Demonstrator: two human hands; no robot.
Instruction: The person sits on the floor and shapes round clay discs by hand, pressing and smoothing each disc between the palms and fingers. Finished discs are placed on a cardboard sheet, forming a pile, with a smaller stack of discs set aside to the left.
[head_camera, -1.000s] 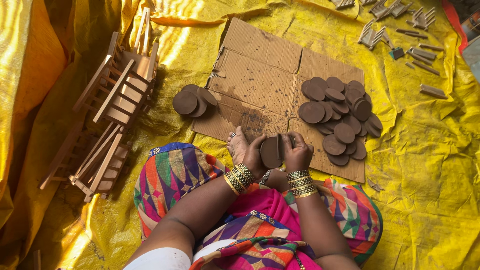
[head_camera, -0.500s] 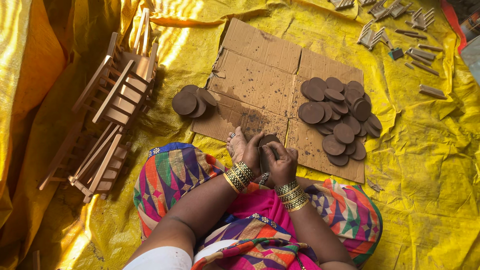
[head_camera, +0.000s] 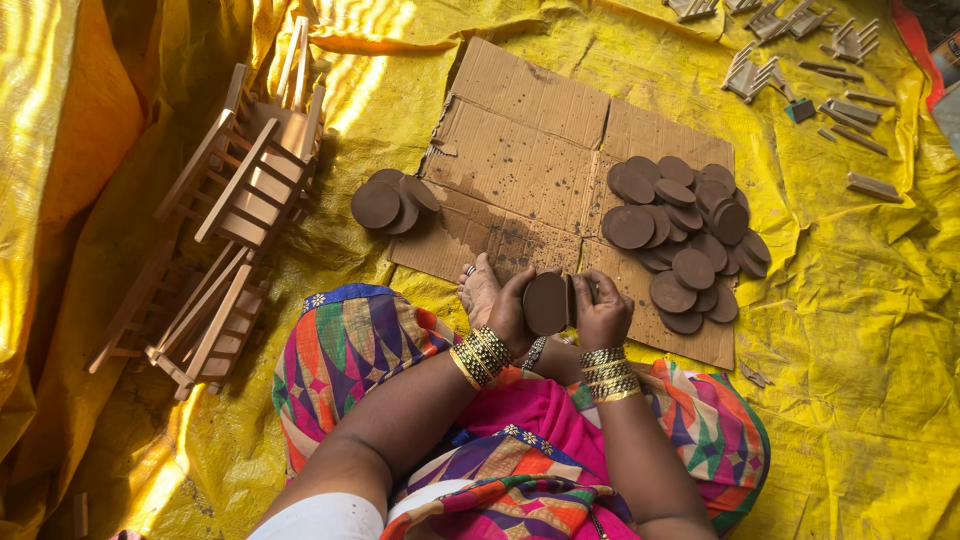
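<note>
Floor: covered wall to wall by a crinkled yellow plastic sheet (head_camera: 860, 330), rucked into folds at the left edge and far corner. Flattened brown cardboard (head_camera: 520, 160), stained dark in patches, laid at centre. Small wooden slatted frames (head_camera: 240, 190) stacked along the left edge. Short wooden pieces (head_camera: 800, 60) scattered at the far right corner. Strip of red material (head_camera: 915, 40) at the right edge. Light: strong sun, bright glare along the far edge, shade at left

Brown discs (head_camera: 680, 225) on tan cardboard (head_camera: 520, 160), yellow tarp (head_camera: 860, 330), multicoloured patterned garment (head_camera: 350, 345).
</note>
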